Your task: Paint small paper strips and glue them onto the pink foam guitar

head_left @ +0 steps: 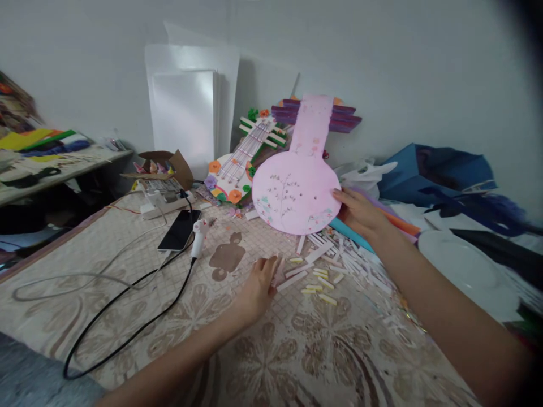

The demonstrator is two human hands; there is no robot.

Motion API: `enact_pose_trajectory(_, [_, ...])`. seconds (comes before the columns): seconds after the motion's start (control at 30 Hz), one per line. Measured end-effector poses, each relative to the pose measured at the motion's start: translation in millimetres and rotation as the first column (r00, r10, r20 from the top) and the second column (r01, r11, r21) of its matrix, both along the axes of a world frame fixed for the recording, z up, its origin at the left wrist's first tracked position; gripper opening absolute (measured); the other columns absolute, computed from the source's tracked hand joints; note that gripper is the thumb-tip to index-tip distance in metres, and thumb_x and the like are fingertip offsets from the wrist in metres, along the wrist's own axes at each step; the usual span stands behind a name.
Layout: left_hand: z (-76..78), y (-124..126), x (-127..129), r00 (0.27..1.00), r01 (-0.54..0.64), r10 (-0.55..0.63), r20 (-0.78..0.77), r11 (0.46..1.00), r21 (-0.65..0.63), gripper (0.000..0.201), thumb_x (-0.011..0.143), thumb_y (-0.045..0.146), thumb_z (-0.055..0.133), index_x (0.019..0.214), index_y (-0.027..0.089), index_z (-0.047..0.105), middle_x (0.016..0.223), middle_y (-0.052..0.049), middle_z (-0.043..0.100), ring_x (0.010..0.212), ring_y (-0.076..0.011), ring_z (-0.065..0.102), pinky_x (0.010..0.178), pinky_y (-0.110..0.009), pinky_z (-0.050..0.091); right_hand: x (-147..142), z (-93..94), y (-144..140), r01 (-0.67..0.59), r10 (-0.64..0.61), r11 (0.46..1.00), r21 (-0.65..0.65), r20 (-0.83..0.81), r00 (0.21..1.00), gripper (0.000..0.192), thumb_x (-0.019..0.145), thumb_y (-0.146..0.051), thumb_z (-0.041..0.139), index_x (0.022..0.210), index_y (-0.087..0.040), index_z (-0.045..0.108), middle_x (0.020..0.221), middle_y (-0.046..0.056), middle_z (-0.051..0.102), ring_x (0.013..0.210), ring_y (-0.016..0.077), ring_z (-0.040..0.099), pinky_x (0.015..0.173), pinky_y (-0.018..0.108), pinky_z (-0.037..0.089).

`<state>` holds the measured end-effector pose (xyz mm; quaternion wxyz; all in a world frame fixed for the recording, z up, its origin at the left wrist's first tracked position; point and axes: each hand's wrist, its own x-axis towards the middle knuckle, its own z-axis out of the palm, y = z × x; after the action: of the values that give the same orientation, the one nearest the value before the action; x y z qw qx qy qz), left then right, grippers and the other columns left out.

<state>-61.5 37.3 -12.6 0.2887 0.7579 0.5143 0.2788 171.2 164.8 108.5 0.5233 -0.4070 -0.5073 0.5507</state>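
My right hand [356, 212] grips the right edge of a pink lute-shaped craft piece [297, 192], thumb on its front. It is held upright, with painted flowers and branches on its round body, several small dark holes and purple pegs [345, 120] by its neck. Lower down, my left hand [258, 282] hovers at or near the tabletop with loosely bent, slightly blurred fingers. Nothing shows in it. Beside those fingertips lie white strips [292, 281] and short pale yellow strips [322, 281]; whether they touch cannot be made out.
A white glue gun [198, 240] with a black cord lies by a phone [179, 230] and a power strip [163, 208]. A decorated stringed craft instrument [240, 169] leans at the back, near white boards [184, 113]. On the right are a blue bag [432, 169] and a white plate [466, 271].
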Motion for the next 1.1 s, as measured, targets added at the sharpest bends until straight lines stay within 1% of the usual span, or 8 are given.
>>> enact_pose_trajectory(0.17, [-4.2, 25.9, 11.6, 0.997, 0.015, -0.012, 0.077, 0.999, -0.036, 0.061, 0.065, -0.002, 0.051, 0.122, 0.02, 0.045, 0.108, -0.009, 0.054, 0.096, -0.0211, 0.057, 0.084, -0.036, 0.048, 7.0, 1.4, 0.6, 0.018, -0.018, 1.0, 0.017, 0.005, 1.0, 0.024, 0.065, -0.035, 0.073, 0.079, -0.024, 0.057, 0.088, 0.002, 0.069, 0.1, 0.025, 0.061, 0.084, 0.043, 0.052])
enact_pose_trajectory(0.33, [-7.8, 59.4, 19.1, 0.983, 0.033, -0.023, 0.181, 0.998, -0.051, 0.053, 0.066, -0.001, 0.052, 0.115, 0.017, 0.051, 0.108, -0.01, 0.055, 0.096, -0.0201, 0.058, 0.079, -0.033, 0.05, 11.2, -0.4, -0.2, 0.03, -0.03, 0.999, 0.018, -0.005, 1.0, 0.023, 0.066, -0.035, 0.073, 0.078, -0.023, 0.058, 0.085, 0.001, 0.069, 0.099, 0.0238, 0.062, 0.088, 0.042, 0.051])
enact_pose_trajectory(0.5, [1.8, 80.3, 12.4, 0.953, 0.05, -0.018, 0.304, 0.994, -0.096, 0.049, 0.062, 0.009, 0.067, 0.109, 0.017, 0.057, 0.107, -0.009, 0.059, 0.092, -0.0216, 0.059, 0.074, -0.033, 0.05, 14.6, -3.1, -0.3, 0.028, -0.028, 1.0, 0.003, -0.013, 1.0, 0.022, 0.065, -0.034, 0.073, 0.077, -0.024, 0.057, 0.085, 0.001, 0.07, 0.099, 0.0245, 0.062, 0.085, 0.043, 0.053])
enact_pose_trajectory(0.6, [13.9, 77.1, 7.7, 0.919, 0.038, 0.025, 0.393, 0.988, -0.151, 0.049, 0.061, 0.02, 0.074, 0.107, 0.017, 0.058, 0.108, -0.01, 0.061, 0.097, -0.0234, 0.058, 0.074, -0.034, 0.05, 15.6, -5.6, 0.9, 0.032, -0.033, 0.999, -0.001, -0.017, 0.999, 0.023, 0.065, -0.034, 0.074, 0.073, -0.023, 0.055, 0.085, 0.001, 0.07, 0.098, 0.0248, 0.062, 0.083, 0.043, 0.054])
enact_pose_trajectory(0.67, [22.9, 69.2, 9.1, 0.886, 0.052, 0.049, 0.461, 0.978, -0.204, 0.043, 0.063, 0.027, 0.074, 0.102, 0.016, 0.06, 0.105, -0.01, 0.063, 0.091, -0.0215, 0.059, 0.072, -0.033, 0.049, 13.8, -8.1, 2.4, 0.034, -0.034, 0.999, -0.001, -0.019, 0.999, 0.024, 0.064, -0.034, 0.074, 0.074, -0.023, 0.055, 0.085, 0.001, 0.07, 0.096, 0.0246, 0.063, 0.082, 0.043, 0.054])
enact_pose_trajectory(0.83, [42.0, 47.6, 28.9, 0.768, 0.079, 0.147, 0.624, 0.944, -0.32, 0.046, 0.065, 0.031, 0.075, 0.105, 0.015, 0.06, 0.112, -0.013, 0.062, 0.078, -0.0155, 0.061, 0.067, -0.028, 0.048, -1.2, -13.6, 5.3, 0.026, -0.025, 1.0, 0.015, -0.027, 0.999, 0.027, 0.065, -0.039, 0.073, 0.079, -0.025, 0.056, 0.085, 0.001, 0.069, 0.092, 0.0226, 0.064, 0.079, 0.039, 0.054])
enact_pose_trajectory(0.93, [47.8, 44.3, 43.8, 0.679, 0.078, 0.213, 0.702, 0.93, -0.358, 0.042, 0.067, 0.033, 0.073, 0.103, 0.014, 0.06, 0.115, -0.014, 0.061, 0.078, -0.0148, 0.06, 0.066, -0.026, 0.046, -12.2, -13.4, 3.9, 0.005, -0.005, 1.0, 0.023, -0.032, 0.999, 0.028, 0.064, -0.04, 0.074, 0.078, -0.024, 0.056, 0.085, 0.0, 0.069, 0.091, 0.0219, 0.063, 0.079, 0.038, 0.053])
enact_pose_trajectory(1.1, [47.8, 48.9, 64.9, 0.543, 0.168, 0.222, 0.81, 0.916, -0.364, 0.043, 0.07, 0.039, 0.069, 0.104, 0.014, 0.06, 0.111, -0.012, 0.063, 0.072, -0.0116, 0.058, 0.064, -0.024, 0.045, -24.7, -11.6, -1.6, -0.02, 0.021, 0.999, 0.034, -0.032, 0.999, 0.028, 0.065, -0.04, 0.073, 0.079, -0.023, 0.055, 0.085, 0.0, 0.069, 0.089, 0.0213, 0.064, 0.079, 0.038, 0.052])
